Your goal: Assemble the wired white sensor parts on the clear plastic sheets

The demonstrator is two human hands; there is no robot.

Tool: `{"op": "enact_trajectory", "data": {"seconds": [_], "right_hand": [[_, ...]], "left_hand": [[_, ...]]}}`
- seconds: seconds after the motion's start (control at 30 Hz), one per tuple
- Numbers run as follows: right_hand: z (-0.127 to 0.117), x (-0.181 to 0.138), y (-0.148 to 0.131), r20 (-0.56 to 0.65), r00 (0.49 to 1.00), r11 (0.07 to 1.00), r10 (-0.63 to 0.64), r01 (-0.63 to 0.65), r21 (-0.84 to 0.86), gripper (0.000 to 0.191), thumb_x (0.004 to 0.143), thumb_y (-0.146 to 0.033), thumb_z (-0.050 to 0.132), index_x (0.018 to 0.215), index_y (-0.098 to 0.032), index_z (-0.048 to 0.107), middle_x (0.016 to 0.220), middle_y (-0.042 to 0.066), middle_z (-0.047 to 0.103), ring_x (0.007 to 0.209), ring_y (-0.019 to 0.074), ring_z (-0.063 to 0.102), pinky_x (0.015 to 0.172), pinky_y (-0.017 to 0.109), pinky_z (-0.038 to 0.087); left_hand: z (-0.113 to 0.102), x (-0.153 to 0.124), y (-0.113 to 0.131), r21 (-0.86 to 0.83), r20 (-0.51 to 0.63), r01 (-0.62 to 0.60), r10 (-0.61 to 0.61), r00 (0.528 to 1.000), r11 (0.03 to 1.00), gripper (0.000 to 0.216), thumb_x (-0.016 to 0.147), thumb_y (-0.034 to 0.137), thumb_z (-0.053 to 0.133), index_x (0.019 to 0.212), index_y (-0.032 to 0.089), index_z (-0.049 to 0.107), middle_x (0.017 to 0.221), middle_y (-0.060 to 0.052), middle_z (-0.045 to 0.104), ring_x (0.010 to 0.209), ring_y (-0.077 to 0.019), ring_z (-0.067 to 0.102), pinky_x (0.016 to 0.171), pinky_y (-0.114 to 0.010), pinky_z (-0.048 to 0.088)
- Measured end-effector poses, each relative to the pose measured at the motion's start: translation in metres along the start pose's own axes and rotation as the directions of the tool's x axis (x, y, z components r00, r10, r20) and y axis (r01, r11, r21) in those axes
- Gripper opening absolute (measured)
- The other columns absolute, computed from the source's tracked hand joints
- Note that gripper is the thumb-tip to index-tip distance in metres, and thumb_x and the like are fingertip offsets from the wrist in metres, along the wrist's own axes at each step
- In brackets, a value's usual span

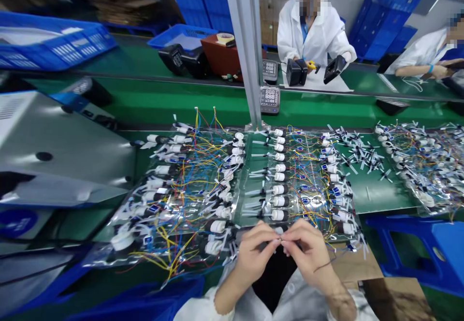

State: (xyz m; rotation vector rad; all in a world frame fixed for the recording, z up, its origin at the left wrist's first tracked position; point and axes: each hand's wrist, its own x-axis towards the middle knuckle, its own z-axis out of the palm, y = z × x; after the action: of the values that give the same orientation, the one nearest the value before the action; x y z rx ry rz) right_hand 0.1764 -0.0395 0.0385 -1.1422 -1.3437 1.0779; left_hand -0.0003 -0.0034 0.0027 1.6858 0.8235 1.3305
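At the near edge of the green bench [384,199], the left hand [255,249] and right hand [307,249] meet, thumbs and forefingers pinching a small part [280,240] between them, too small to identify. Just beyond lie rows of white-and-black cylinders [279,201] with coloured wires [314,216]. Across the bench, a co-worker [290,28] in white holds a black device [334,69].

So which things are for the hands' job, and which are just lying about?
Likely the job: tiny piece, pinched by left hand and right hand; white wired parts in rows; small loose pieces heaped nearby.

Likely just lying about: blue basket; blue stool; cardboard.
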Motion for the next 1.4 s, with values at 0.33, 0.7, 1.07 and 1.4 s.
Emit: {"op": "enact_trajectory", "data": {"seconds": [0.33, 0.7, 1.07, 1.4], "right_hand": [[-0.001, -0.002, -0.005, -0.038, 0.998, 0.994, 0.042, -0.038, 0.107, 0.005, 0.094, -0.022, 0.071, 0.092, -0.023, 0.075, 0.089, 0.003, 0.064, 0.065, 0.0109, 0.065, 0.054, 0.023, 0.056], [-0.002, 0.0, -0.001, -0.033, 0.999, 1.0, 0.007, -0.007, 0.008, 0.008, 0.095, -0.025, 0.07, 0.089, -0.023, 0.075, 0.085, 0.003, 0.066, 0.064, 0.0122, 0.064, 0.054, 0.024, 0.054], [-0.022, 0.008, -0.023, 0.161, 0.986, 0.963, 0.031, 0.014, -0.269, 0.009, 0.094, -0.018, 0.069, 0.093, -0.022, 0.077, 0.089, 0.005, 0.073, 0.081, 0.0163, 0.07, 0.073, 0.029, 0.056], [-0.016, 0.0, -0.012, 0.018, 0.999, 0.988, 0.028, -0.025, -0.151, 0.006, 0.091, -0.018, 0.073, 0.088, -0.022, 0.076, 0.087, 0.007, 0.073, 0.078, 0.0188, 0.07, 0.067, 0.032, 0.061]], "left_hand": [[0.002, 0.001, 0.004, -0.076, 0.013, 0.061, -0.061, 0.998, 0.995, 0.006, 0.091, 0.018, 0.073, 0.089, 0.02, 0.078, 0.074, -0.002, 0.073, 0.067, -0.0147, 0.065, 0.065, -0.027, 0.052], [0.002, 0.001, 0.004, -0.011, 0.022, 0.043, -0.043, 0.999, 0.999, 0.006, 0.091, 0.018, 0.072, 0.09, 0.02, 0.077, 0.075, -0.003, 0.073, 0.067, -0.0158, 0.065, 0.064, -0.028, 0.052], [-0.007, 0.009, 0.014, 0.051, 0.174, 0.004, -0.013, 0.985, 0.999, 0.011, 0.093, 0.016, 0.071, 0.098, 0.02, 0.079, 0.081, -0.004, 0.075, 0.071, -0.0164, 0.069, 0.07, -0.031, 0.056], [0.001, 0.008, 0.011, -0.083, -0.052, -0.018, 0.013, 0.999, 0.996, 0.015, 0.086, 0.011, 0.079, 0.098, 0.021, 0.08, 0.079, -0.004, 0.079, 0.072, -0.0162, 0.071, 0.07, -0.031, 0.056]]}}
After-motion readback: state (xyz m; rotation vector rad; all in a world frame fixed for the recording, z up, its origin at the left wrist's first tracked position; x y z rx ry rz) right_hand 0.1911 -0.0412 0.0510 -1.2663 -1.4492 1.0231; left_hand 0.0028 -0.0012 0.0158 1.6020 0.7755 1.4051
